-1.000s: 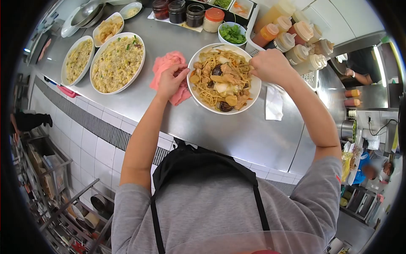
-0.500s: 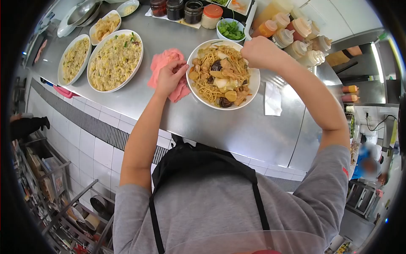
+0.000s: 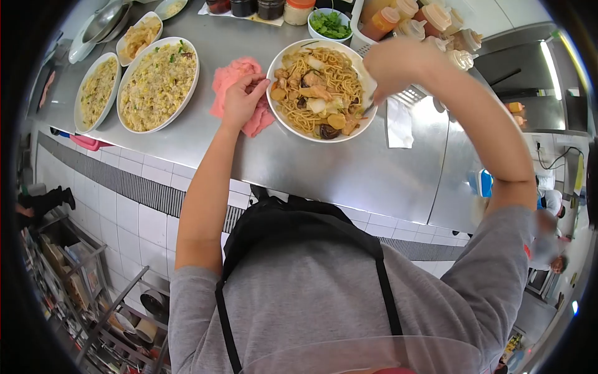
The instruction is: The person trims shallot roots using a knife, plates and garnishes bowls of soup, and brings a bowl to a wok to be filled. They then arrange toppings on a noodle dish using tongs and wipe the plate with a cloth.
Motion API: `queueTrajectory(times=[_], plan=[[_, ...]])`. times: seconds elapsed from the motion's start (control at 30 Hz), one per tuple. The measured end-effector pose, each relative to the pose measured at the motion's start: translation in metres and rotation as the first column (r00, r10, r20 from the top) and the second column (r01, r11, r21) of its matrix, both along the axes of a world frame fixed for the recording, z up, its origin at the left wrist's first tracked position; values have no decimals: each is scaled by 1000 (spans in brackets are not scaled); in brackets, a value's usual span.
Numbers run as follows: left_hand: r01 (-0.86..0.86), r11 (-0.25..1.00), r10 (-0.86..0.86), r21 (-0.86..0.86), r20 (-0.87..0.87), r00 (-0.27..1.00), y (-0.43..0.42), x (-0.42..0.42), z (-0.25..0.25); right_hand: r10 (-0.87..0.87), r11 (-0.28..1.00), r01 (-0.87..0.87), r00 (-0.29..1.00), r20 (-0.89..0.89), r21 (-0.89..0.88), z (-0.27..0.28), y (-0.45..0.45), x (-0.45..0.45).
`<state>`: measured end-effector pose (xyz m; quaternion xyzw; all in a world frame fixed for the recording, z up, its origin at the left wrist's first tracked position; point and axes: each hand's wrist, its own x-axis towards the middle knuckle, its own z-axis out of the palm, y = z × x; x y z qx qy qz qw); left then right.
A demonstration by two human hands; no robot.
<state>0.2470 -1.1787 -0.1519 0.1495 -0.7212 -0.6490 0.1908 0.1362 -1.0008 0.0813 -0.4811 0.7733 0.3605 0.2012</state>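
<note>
A white round plate of fried noodles point(image 3: 324, 138) with vegetables, meat pieces and dark mushrooms sits on the steel counter. My left hand point(image 3: 244, 100) has its thumb and fingertips at the plate's left rim, its palm over a crumpled pink cloth point(image 3: 227, 80). Bent at the wrist, my right hand point(image 3: 393, 68) is closed at the plate's right rim and smeared by motion. Something pale shows below its fingers, too unclear to name. A folded white paper napkin point(image 3: 399, 124) lies just right of the plate.
To the left stand a large plate of fried rice point(image 3: 159, 87), a smaller fried rice plate point(image 3: 98, 92) and a dish of golden fried pieces point(image 3: 140, 37). Behind are a bowl of chopped greens point(image 3: 330, 25), sauce jars point(image 3: 271, 9) and a basket of squeeze bottles point(image 3: 380, 23).
My right hand has moved down along the plate's right rim, from upper right to mid right. My left hand stays at the left rim. The whole view has shifted slightly.
</note>
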Motion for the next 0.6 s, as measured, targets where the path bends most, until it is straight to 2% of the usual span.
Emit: queueTrajectory(times=[0.07,0.2,0.27,0.4,0.47,0.6], plan=[[-3,999,4,33,-5,1000,0,0,0,-280,948,247,947,159,199,-28,5,-3],[3,998,-4,68,20,1000,0,1,1,-197,980,184,956,216,82,-61,18,-9],[-4,999,3,33,12,1000,1,2,3,-119,989,133,974,194,-61,-50,20,-8],[-7,1000,6,27,33,999,3,2,7,-67,985,97,978,196,-146,-15,22,-4],[-11,998,10,60,15,1000,3,2,7,0,966,36,990,140,-255,-6,24,-8],[2,997,-5,75,39,999,1,2,5,-35,950,83,986,161,-302,20,8,-11]])
